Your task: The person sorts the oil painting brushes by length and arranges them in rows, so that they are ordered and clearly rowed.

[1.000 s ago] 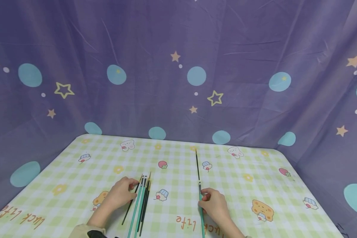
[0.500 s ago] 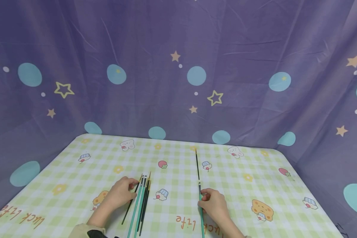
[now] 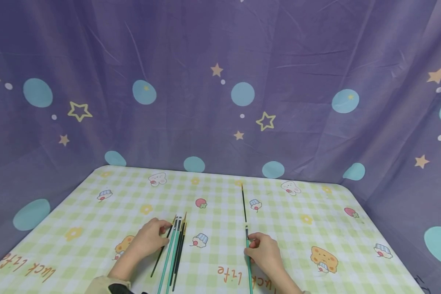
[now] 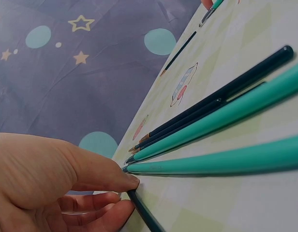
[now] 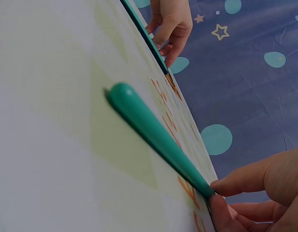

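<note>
My left hand (image 3: 150, 239) pinches a slim black paintbrush (image 3: 157, 260) near its bristle end, at the left side of a group of brushes. Close beside it lie two teal paintbrushes (image 4: 216, 157) and several black paintbrushes (image 4: 236, 84), side by side with bristles pointing away from me. Further right, my right hand (image 3: 266, 254) holds a teal flat paintbrush (image 3: 249, 269) between thumb and fingers, just below its metal collar. In the right wrist view this teal handle (image 5: 156, 133) stretches along the tablecloth, its rounded end toward the camera.
A single black paintbrush (image 3: 244, 204) with a yellowish tip lies beyond the right hand, almost in line with the teal one. Green-and-white checked cloth (image 3: 220, 228) with printed cartoons covers the table. A purple curtain (image 3: 191, 122) hangs behind its far edge.
</note>
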### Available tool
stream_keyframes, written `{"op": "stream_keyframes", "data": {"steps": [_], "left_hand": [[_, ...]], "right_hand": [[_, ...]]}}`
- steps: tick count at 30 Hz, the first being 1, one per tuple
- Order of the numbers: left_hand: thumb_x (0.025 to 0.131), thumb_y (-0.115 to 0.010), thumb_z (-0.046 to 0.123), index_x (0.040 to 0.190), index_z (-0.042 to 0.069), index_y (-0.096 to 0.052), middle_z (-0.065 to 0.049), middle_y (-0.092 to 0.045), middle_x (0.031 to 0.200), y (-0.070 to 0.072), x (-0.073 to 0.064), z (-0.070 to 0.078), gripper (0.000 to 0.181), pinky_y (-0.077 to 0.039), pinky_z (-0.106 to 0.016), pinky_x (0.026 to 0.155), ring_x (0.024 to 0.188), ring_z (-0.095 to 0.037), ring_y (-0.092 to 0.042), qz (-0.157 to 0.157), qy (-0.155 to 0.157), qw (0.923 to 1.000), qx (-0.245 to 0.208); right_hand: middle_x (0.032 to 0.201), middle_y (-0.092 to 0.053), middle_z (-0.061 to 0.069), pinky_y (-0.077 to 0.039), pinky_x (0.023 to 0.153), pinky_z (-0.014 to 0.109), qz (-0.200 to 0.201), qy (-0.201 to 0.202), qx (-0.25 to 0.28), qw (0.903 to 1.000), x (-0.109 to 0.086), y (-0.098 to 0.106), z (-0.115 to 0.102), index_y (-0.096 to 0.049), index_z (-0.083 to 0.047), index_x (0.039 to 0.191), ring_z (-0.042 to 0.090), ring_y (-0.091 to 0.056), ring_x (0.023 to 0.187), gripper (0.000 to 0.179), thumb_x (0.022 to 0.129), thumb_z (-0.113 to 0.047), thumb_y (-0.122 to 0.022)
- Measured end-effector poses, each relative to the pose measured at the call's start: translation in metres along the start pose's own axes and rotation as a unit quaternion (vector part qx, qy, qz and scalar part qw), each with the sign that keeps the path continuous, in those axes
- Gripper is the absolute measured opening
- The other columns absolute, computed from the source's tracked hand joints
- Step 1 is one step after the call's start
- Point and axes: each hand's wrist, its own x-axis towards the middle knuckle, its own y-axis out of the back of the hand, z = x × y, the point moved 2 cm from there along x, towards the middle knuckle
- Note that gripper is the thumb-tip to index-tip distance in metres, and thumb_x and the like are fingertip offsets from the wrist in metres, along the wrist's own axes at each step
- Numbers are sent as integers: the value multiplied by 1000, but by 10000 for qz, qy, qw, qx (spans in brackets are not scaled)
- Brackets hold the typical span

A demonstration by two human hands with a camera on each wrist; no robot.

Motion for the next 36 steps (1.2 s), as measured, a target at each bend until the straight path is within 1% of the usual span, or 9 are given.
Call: {"op": "stream_keyframes", "data": {"steps": [4, 14, 21, 24, 29, 31, 36], "left_hand": [[73, -65, 2, 111, -2, -61, -6, -46, 82, 1, -1, 1, 39, -42, -24, 46, 52, -12, -48, -38, 11, 10000, -53], [73, -65, 2, 112, -1, -61, -6, -46, 83, 1, -1, 2, 39, -41, -24, 46, 49, -12, -49, -46, 8, 10000, -64], [73, -65, 1, 112, -1, -61, -6, -46, 83, 1, -1, 1, 39, -42, -24, 45, 50, -12, -48, -32, 21, 10000, -58], [73, -65, 1, 112, -2, -61, -6, -47, 83, 1, -1, 0, 39, -42, -24, 45, 50, -12, -48, -42, 15, 10000, -47], [72, -65, 1, 112, -2, -60, -6, -47, 83, 1, -1, 1, 40, -42, -24, 46, 50, -12, -48, -43, 11, 10000, -31], [73, -65, 1, 112, -2, -60, -6, -47, 83, 1, 0, 0, 39, -42, -24, 45, 50, -12, -48, -54, 7, 10000, -31], [72, -65, 1, 112, -2, -61, -6, -46, 82, 0, 1, -2, 40, -42, -24, 45, 49, -12, -49, -57, 3, 10000, -23]], "right_hand": [[66, -55, -3, -44, 46, 22, -17, -40, 4, 10000, 0, 1, -1, -64, 1, 103, 7, -51, 48, 36, 68, -6, -70], [68, -56, -1, -47, 46, 22, 88, -18, 33, 10000, 3, 4, -2, -63, 2, 103, 6, -52, 49, 36, 68, -4, -69], [71, -56, -1, -47, 47, 21, 183, -24, 46, 9998, 3, 5, -7, -63, 2, 105, 6, -52, 53, 37, 69, -4, -69], [71, -56, 0, -47, 46, 21, 127, 91, 194, 9997, 1, 4, -12, -63, 2, 105, 6, -52, 51, 37, 69, -4, -68], [72, -57, 0, -45, 44, 21, -36, 519, 389, 9979, -4, 0, -25, -62, 3, 106, 7, -53, 47, 36, 71, -4, -67], [72, -57, 0, -45, 43, 22, -97, 686, 458, 9965, -6, -4, -31, -62, 3, 106, 8, -55, 48, 34, 72, -5, -66], [71, -57, -1, -45, 44, 23, -254, 876, 626, 9939, -10, -20, -47, -64, 2, 100, 10, -57, 48, 27, 74, -5, -66]]}}
